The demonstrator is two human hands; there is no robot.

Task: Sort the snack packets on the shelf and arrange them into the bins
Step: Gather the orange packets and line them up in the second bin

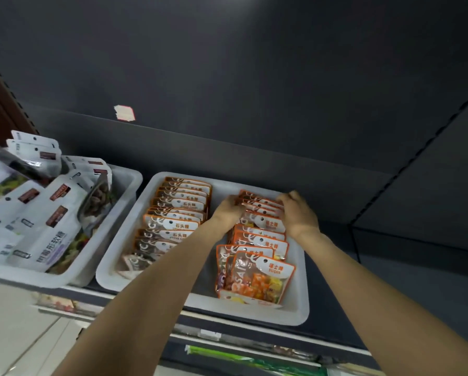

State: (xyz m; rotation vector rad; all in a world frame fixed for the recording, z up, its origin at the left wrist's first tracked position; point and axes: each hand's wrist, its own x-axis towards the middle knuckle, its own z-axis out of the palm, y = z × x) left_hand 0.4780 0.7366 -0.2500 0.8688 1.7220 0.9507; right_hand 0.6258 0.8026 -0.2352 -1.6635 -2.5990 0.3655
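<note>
Two bare forearms reach forward over the front rim of a white bin (pixel 295 316). In it stand two rows of orange-edged snack packets (pixel 257 275), upright and leaning. At the far end of the right row, the left hand (pixel 227 210) and the right hand (pixel 299 213) hold a small stack of these packets (pixel 262 206) from both sides, fingers curled around it. Left of this bin, a second white bin (pixel 124 185) holds white packets (pixel 37 213) in a loose heap. Both bins rest on a dark shelf (pixel 333 308), with a dark back panel (pixel 227 77) behind.
</note>
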